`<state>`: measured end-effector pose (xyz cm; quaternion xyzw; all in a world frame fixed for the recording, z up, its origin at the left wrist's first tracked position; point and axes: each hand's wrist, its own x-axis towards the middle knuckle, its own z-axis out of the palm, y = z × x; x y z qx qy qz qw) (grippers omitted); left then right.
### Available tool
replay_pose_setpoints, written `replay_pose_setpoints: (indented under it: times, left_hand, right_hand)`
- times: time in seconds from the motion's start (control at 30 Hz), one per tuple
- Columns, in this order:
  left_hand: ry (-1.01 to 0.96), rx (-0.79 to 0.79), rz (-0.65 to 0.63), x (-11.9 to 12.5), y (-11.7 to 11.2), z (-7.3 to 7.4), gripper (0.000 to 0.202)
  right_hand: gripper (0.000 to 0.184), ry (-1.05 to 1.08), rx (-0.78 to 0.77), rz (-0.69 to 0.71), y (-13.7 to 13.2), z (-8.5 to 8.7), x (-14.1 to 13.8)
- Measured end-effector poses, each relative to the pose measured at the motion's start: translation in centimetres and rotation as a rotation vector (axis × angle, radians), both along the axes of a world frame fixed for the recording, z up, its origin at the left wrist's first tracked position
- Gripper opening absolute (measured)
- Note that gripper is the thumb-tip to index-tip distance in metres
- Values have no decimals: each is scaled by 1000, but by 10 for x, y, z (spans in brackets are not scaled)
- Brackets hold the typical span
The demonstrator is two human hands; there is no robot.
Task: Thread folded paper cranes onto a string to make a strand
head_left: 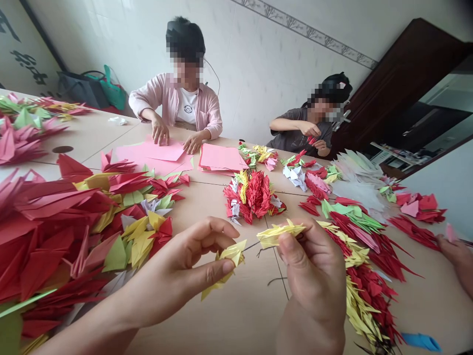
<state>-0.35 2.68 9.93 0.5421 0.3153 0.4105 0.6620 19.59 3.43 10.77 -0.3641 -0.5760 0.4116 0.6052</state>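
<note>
Yellow folded paper cranes point(233, 252) are pinched between the thumb and fingers of my left hand point(188, 266). My right hand point(314, 268) grips a short stack of yellow paper cranes point(271, 235), its thumb pressed on top. A dark thread point(252, 245) stretches across the small gap between the two bunches. Both hands are above the table, and a loose dark thread end point(275, 281) shows near my right hand. Whether a needle is on the thread cannot be made out.
Large piles of red and pink cranes point(48, 222) lie left. A round red-and-yellow cluster point(254, 195) sits ahead, strung cranes point(360, 296) right. One person point(177, 103) handles pink paper point(162, 150); another point(303, 128) holds red cranes. Another person's hand point(456, 256) reaches in at right.
</note>
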Motion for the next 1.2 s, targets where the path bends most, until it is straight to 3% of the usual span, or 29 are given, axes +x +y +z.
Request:
replay_pose_setpoints:
  times: [0.27, 0.47, 0.7, 1.2]
  left_hand:
    - [-151, -91, -33, 0, 2, -3, 13]
    - [-346, -298, -134, 1, 5, -2, 13]
    - [-499, -521, -203, 7, 4, 2, 10]
    - [-604, -640, -286, 13, 3, -3, 12]
  right_hand:
    - [4, -32, 59, 19, 1, 1, 4]
    - [8, -79, 157, 74, 1, 1, 4]
    - [12, -130, 226, 246, 3, 2, 5]
    - [12, -222, 277, 351, 9, 5, 5]
